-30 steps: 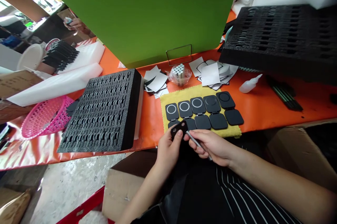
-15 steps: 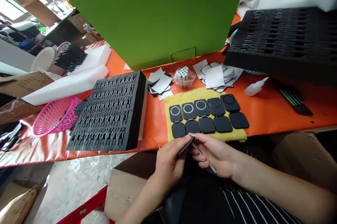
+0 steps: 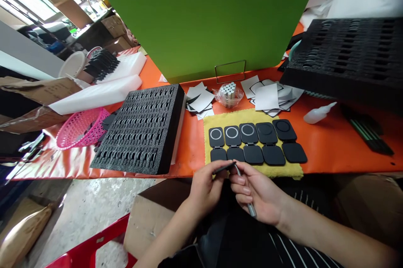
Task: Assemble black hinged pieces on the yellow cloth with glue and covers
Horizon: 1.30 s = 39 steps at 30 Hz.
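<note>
My left hand (image 3: pixel 206 186) is closed on a small, thin black plate (image 3: pixel 223 168), held tilted just off the front of the yellow cloth (image 3: pixel 225 118). Pinched in my right hand (image 3: pixel 262 196) is a slim metal tool (image 3: pixel 251 209) with a thin bent tip, which meets the plate's right edge. What the tip touches there is too small to make out. Behind both hands, a row of hinged black square charger pads (image 3: pixel 253 155) lies unfolded on the cloth. Several upper halves bear a pale ring (image 3: pixel 232 132); on the right ones the ring is dark.
Left of the cloth stands a slotted black foam tray (image 3: pixel 138 129), beside a pink basket (image 3: pixel 80 129). Behind are paper sheets (image 3: pixel 266 96) and a bag of metal cylinders (image 3: pixel 228 91). At right sit a squeeze bottle (image 3: pixel 317 114) and another foam tray (image 3: pixel 343 66). A green board (image 3: pixel 208 20) rises behind.
The view has shifted, so the table things appear further right. The black plate now lies flatter in my left hand, and the tool in my right hand stands steeper, its tip at the plate's edge.
</note>
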### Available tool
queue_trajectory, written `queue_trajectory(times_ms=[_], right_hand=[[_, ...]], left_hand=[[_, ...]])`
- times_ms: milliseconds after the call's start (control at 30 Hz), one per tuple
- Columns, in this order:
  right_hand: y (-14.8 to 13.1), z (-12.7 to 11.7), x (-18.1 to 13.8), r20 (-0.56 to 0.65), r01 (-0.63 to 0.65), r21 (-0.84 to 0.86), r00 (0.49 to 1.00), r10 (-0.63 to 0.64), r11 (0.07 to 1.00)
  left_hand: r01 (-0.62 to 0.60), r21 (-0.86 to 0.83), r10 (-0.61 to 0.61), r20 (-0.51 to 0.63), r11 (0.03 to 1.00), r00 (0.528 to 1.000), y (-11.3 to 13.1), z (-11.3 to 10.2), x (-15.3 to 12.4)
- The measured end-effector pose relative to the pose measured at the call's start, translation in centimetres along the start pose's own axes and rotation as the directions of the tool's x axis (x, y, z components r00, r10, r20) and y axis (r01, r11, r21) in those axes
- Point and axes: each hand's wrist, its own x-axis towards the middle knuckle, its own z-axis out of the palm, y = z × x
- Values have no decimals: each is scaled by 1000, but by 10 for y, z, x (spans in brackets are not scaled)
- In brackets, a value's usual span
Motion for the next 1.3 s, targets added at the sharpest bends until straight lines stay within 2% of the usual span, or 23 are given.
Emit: queue_trajectory(times_ms=[67,133,167,200,233,300,333,367,400,433,500,567,633,733,800,900,967,1033,1067,1100,1167,1233,1300], right_hand=[[-7,-1,-1,30,84,-86,996,-82,993],[-13,-3,-2,39,220,-268,975,-217,938],[-16,-5,-2,49,276,-410,959,-281,869],[-18,-7,-2,71,317,-581,937,-341,750],[-20,-9,-1,110,340,-755,908,-403,561],[-24,-13,4,251,296,-955,824,-508,9],[-25,-13,9,339,221,-935,784,-521,-275],[-27,-13,15,415,131,-851,760,-500,-508],[-27,-11,22,466,48,-736,761,-453,-676],[-28,-8,29,482,-13,-615,785,-389,-789],[-25,-1,45,420,-76,-416,868,-266,-906],[-19,6,60,304,-109,-310,930,-207,-944],[-11,11,71,227,-126,-272,955,-190,-954],[-10,14,73,263,-96,-230,952,-157,-969],[-21,19,62,381,-53,-208,915,-131,-977],[-51,36,33,598,37,-300,786,-158,-953],[-71,46,15,643,124,-484,722,-256,-866],[-83,50,3,603,264,-676,735,-310,-689],[-85,48,0,575,309,-746,745,-337,-590],[-85,45,-1,550,322,-793,743,-381,-516],[-79,35,0,518,269,-836,675,-525,-479],[-70,23,0,525,184,-828,583,-620,-529],[-62,13,-3,568,140,-784,555,-607,-605]], left_hand=[[107,74,-94,-157,992,983,-16,-9,14],[172,128,-133,-269,977,954,-40,-19,34],[174,152,-128,-273,973,954,-53,-25,45],[180,167,-133,-258,969,957,-67,-29,55],[188,190,-143,-228,964,963,-79,-32,64],[211,249,-163,-198,945,966,-99,-35,75],[219,283,-163,-208,934,964,-106,-35,78],[224,317,-154,-229,922,961,-111,-34,78],[224,345,-138,-256,912,957,-113,-33,76],[220,367,-117,-284,904,952,-113,-32,72],[206,392,-82,-311,897,947,-109,-29,59],[191,395,-74,-293,899,953,-105,-25,43],[190,411,-93,-243,892,966,-102,-21,25],[219,431,-142,-203,876,969,-98,-15,6],[221,424,-139,-216,878,966,-89,-15,2],[135,388,-65,-188,912,980,-60,-20,11],[59,306,-18,-136,950,991,-35,-24,21],[38,63,-40,29,997,999,-14,-23,30],[96,-121,-77,154,988,985,-6,-20,32],[200,-307,-114,275,930,955,-2,-15,32],[436,-574,-188,439,693,878,0,-2,29],[542,-694,-285,461,474,840,-4,12,22],[539,-744,-368,410,395,835,-9,23,15]])
